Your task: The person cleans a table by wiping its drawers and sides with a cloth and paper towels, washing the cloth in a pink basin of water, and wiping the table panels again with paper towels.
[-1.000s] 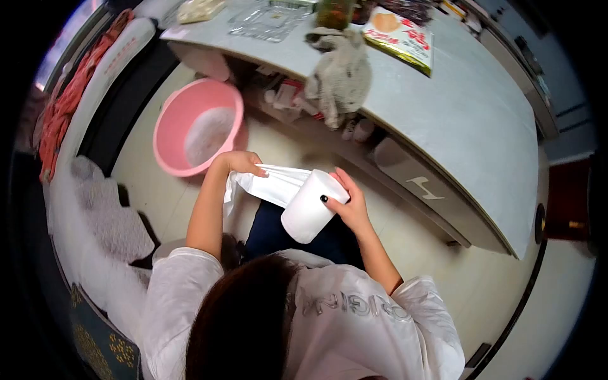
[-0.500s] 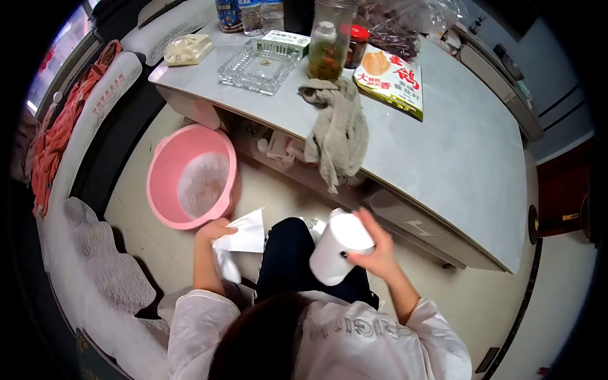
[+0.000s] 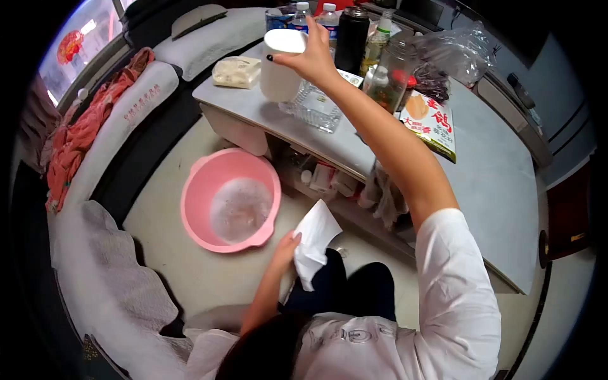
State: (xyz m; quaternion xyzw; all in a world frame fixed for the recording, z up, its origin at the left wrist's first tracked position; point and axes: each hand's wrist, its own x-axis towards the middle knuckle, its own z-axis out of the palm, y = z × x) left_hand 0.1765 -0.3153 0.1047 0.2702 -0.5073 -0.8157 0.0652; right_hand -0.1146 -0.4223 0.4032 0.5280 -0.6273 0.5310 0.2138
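My right hand (image 3: 315,58) grips a white paper roll (image 3: 280,79) from above, thumb on one side and fingers on the other. The roll is upright at the table's far left part, in front of the glass ashtray (image 3: 316,109) and beside a cream-coloured packet (image 3: 237,72). Whether its base touches the tabletop I cannot tell. Lower down, over my lap, my left hand (image 3: 287,248) is closed on a white paper sheet (image 3: 315,242), which hangs partly folded. A grey cloth (image 3: 385,201) droops over the table edge, partly hidden by my right arm.
A pink basin (image 3: 197,218) with foamy water stands on the floor at left. On the table (image 3: 491,190) are water bottles (image 3: 328,24), a black flask (image 3: 352,39), a glass jar (image 3: 387,82), a seed packet (image 3: 430,123) and a plastic bag (image 3: 459,54). The sofa (image 3: 126,126) lines the left.
My right hand has carried the paper roll from above my lap up and forward to the table's left part. My left hand, still with the sheet, has shifted right in view. The view has turned.
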